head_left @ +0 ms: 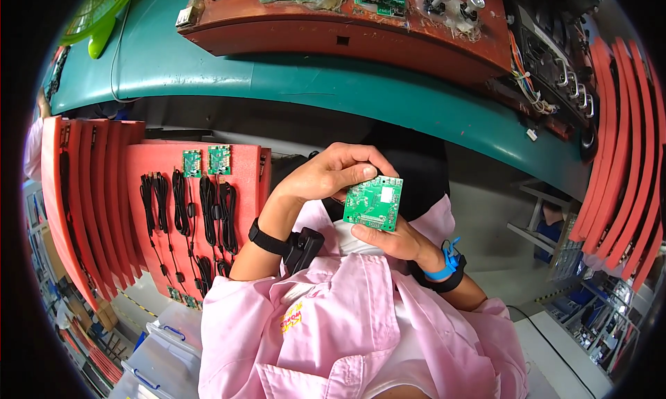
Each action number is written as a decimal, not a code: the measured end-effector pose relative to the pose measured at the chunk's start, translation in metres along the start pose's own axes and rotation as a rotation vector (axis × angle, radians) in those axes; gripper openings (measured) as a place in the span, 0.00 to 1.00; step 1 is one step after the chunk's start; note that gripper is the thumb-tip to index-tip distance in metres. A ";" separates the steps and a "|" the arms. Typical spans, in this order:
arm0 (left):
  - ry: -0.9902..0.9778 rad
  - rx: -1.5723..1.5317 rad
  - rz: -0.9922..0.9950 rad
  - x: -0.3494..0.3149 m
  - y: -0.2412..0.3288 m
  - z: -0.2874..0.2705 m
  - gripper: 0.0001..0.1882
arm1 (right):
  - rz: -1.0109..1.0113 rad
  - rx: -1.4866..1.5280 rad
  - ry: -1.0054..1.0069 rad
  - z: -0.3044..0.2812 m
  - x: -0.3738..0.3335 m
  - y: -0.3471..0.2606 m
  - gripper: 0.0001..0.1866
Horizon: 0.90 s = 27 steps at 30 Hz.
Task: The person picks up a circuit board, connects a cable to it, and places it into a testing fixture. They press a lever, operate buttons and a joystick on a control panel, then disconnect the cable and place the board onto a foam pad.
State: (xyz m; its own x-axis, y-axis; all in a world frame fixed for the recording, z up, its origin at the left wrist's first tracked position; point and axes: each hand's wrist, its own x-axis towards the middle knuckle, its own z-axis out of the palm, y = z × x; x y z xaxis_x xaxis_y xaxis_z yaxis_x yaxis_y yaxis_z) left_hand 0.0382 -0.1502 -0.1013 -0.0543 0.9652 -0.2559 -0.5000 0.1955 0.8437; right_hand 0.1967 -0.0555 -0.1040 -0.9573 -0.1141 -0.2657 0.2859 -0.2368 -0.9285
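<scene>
A green circuit board [368,208] with a small white label is held up in front of my chest, its flat face toward me. My left hand [331,171] grips its upper left corner between thumb and fingers. At the lower edge my right hand [393,242] pinches the same board, thumb on the face and the other fingers hidden behind it. A black band with a small box sits on my left wrist, and a blue strap is on my right wrist.
A teal bench [208,80] spans the far side, bearing a red-brown box [347,41] with knobs and a green fan [97,14]. Left of me, a red foam panel [149,211] carries coiled black cables [208,201] and small boards [219,160]. More red panels [624,156] stand at the right.
</scene>
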 end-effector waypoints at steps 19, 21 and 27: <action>-0.017 -0.006 0.079 -0.007 0.006 0.003 0.12 | 0.004 -0.056 -0.113 0.001 0.000 -0.010 0.28; -0.026 -0.002 0.093 -0.007 0.005 0.002 0.12 | 0.007 -0.061 -0.119 0.001 0.000 -0.009 0.28; 0.002 -0.044 0.024 -0.005 0.012 0.007 0.13 | -0.006 -0.023 -0.099 0.003 0.001 -0.010 0.28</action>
State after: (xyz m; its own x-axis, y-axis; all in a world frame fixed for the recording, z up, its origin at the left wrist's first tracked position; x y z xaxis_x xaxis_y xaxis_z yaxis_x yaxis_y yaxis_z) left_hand 0.0387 -0.1517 -0.0869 -0.0687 0.9691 -0.2369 -0.5362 0.1643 0.8279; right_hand 0.1932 -0.0556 -0.0937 -0.9498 -0.2076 -0.2342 0.2780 -0.2161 -0.9360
